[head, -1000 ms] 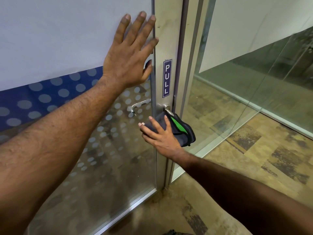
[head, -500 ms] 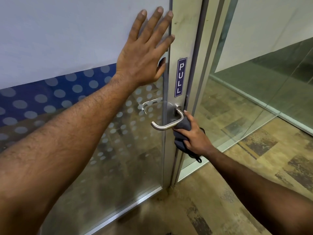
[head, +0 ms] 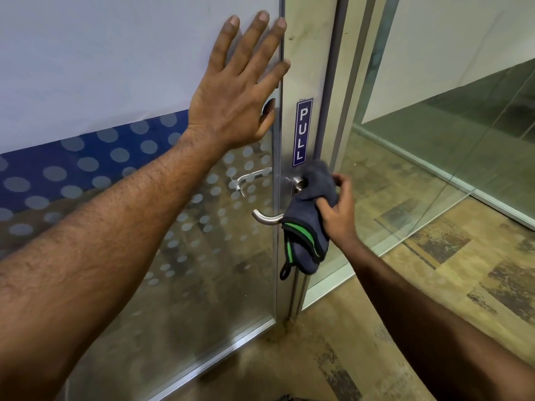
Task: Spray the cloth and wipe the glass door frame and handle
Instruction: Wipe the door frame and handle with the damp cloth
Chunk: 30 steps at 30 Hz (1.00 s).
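wiping the handle with a soft cloth while the door is being braced

bracing the glass door (head: 144, 68) from the left, the left hand (head: 231, 91) is lying flat against the pane with its fingers spread apart, closed on nothing, its fingertips reaching the edge of the metal door frame (head: 307, 53). moving right, a blue pull sticker (head: 302, 131) is sitting on the frame just above the lever handle (head: 267, 218), whose curved free end is showing bare below and to the left of the cloth.

further right, the right hand (head: 337, 211) is clamping the grey cloth (head: 314, 195) against the handle's base, thumb and fingers pinching the bunched top while the green-edged lower part is hanging loose, with a small loop dangling at the bottom.

the cloth is looking light, limp and thick, so it is likely moulding around the round bar easily; gripping it at the bunched middle is probably keeping the loose tail from slipping off. the polished metal is probably slippery, so squeezing around the bar would serve better than pressing flat. the glass is stiff but fragile, so steady, even pressure from the flat palm seems wise.
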Motion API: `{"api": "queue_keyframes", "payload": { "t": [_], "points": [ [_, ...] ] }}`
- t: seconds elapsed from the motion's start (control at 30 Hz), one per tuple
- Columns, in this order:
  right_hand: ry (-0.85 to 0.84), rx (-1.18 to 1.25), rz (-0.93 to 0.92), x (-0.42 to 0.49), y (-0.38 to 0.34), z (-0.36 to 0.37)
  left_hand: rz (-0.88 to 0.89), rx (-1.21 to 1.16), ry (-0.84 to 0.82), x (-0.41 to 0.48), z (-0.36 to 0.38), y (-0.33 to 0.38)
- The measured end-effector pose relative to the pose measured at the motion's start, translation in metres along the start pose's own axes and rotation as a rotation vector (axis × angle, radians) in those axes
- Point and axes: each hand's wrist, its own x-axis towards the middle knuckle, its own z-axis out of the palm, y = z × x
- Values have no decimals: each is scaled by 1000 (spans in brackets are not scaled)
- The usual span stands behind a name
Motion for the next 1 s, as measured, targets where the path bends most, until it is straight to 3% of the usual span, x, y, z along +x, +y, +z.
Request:
{"api": "queue_keyframes", "payload": {
  "t": [0.1,0.3,0.57,0.77,1.0],
  "points": [
    [-79,13,77,-18,-4,29,-3,-6,-1,0,1,0],
    [17,-85,120,-58,-4,64,-2,-6,-3,1,0,1],
    [62,-360,25,-95,-20,95,-8,-49,-12,0,0,1],
    [-198,-804,-118,-102,-25,97,1,-61,-27,-1,0,0],
    [-415,-983,-303,-106,-16,71,7,-94,-52,-1,-1,0]
  ]
}}
